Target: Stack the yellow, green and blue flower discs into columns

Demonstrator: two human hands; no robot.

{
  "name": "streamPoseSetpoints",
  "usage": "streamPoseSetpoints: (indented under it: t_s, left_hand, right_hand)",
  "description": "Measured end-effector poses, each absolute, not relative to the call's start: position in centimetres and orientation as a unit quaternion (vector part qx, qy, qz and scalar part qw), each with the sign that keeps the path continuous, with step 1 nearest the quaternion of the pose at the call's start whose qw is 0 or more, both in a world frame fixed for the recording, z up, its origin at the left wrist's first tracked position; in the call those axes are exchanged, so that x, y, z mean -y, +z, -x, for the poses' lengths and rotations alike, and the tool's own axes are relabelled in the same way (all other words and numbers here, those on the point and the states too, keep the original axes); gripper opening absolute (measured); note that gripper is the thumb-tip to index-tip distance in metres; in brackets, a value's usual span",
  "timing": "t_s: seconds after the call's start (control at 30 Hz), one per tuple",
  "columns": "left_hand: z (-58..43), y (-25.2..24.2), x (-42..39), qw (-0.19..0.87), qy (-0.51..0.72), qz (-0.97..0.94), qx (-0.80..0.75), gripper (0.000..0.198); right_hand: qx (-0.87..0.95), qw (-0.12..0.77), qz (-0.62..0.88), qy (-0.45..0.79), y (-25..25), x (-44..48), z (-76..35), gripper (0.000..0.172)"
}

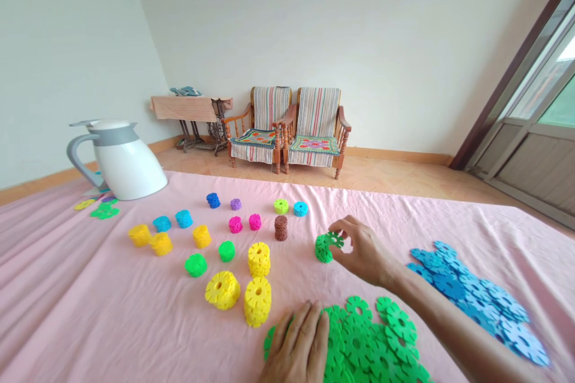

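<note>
Several stacks (259,266) built; green pile (348,338), blue pile (471,293) unstacked. Right hand (362,251) pinches green disc (338,241) at green stack (321,253); left hand (300,344) flat, unclenched.

Near the middle of the pink-covered counter (112,305), the right hand (365,252) pinches a green disc (335,240) at a short green stack (322,250); whether the two touch is unclear. The left hand (299,344) lies flat at the near edge, over the left side of a loose green pile (359,341). A blue pile (471,293) spreads toward the near right corner. Yellow stacks (259,258) stand left of the green stack, and a white jug (130,164) stands by the far left corner. Two wooden chairs (314,114) sit beyond the far edge.
</note>
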State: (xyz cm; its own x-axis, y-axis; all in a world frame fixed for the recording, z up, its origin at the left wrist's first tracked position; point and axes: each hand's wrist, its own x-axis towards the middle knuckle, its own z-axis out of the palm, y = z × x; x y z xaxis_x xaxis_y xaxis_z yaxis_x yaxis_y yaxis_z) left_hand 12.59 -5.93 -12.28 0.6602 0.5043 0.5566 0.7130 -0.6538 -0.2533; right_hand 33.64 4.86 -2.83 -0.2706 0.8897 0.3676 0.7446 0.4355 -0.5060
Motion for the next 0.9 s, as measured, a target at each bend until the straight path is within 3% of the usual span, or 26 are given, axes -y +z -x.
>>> streamPoseSetpoints:
  t_s: [0.67, 0.9]
  left_hand:
    - [-13.0, -12.5, 6.0, 0.226, -0.240, 0.869, 0.368, 0.035]
    - [-12.6, -11.8, 6.0, 0.248, -0.205, 0.883, 0.342, 0.039]
  right_hand:
    - [0.810, 0.273, 0.505, 0.122, -3.9, -6.2, -32.9, 0.020]
    - [0.787, 0.308, 0.519, 0.129, -3.6, -5.1, -35.1, 0.019]
